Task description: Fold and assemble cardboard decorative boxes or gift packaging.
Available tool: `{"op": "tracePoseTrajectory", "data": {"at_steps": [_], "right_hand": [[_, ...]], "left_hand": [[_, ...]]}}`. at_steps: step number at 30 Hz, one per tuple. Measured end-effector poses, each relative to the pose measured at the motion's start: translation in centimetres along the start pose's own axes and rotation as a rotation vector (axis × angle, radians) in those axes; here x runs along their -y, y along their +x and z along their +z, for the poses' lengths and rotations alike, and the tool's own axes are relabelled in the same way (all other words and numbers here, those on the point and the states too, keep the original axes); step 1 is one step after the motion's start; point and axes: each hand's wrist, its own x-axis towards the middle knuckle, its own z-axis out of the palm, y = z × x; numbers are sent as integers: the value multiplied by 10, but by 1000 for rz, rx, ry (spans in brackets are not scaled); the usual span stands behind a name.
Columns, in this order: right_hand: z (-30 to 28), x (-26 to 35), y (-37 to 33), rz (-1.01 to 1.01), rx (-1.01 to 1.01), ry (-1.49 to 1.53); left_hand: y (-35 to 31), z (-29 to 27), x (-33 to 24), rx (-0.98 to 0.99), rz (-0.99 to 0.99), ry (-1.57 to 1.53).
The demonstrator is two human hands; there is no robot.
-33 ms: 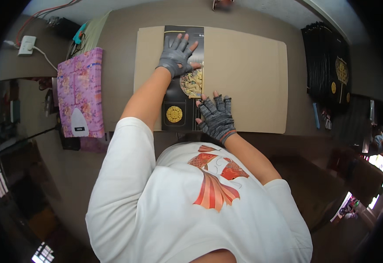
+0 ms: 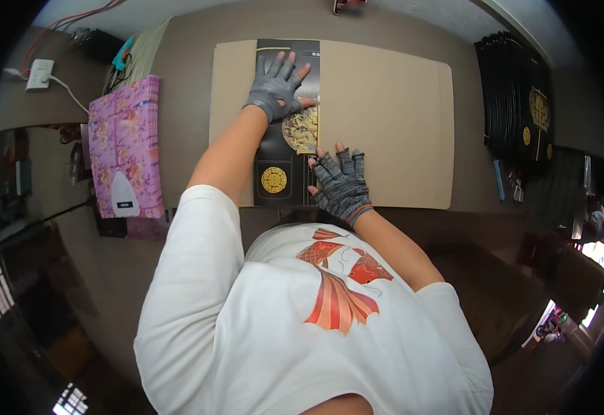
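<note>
Barely shifted, left hand (image 2: 272,95) touches black packaging (image 2: 272,150), lettering (image 2: 316,54) seemingly unreadable.

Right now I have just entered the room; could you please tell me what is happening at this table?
A person in fingerless gloves has the left hand spread flat on a black printed piece, and the right hand at its lower right edge. The piece lies on a cardboard sheet. A purple floral bundle sits left, a black stack right.

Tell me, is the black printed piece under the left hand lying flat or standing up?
Lying flat: the black printed piece faces upward, brown board showing either side, with the left hand spread across it.
</note>
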Motion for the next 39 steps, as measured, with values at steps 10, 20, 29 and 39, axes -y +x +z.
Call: {"op": "tracePoseTrajectory", "data": {"at_steps": [10, 20, 29, 39], "right_hand": [[1, -3, 2, 2, 12, 4], [-1, 3, -1, 27, 35, -4], [8, -2, -1, -11, -79, -10], [18, -4, 2, -23, -132, -70]], "left_hand": [[5, 3, 0, -3, -8, 20], [-3, 3, -5, -30, -37, -14], [-22, 33, -28, -332, -97, -38], [-32, 21, -29, -208, -105, -216]]}}
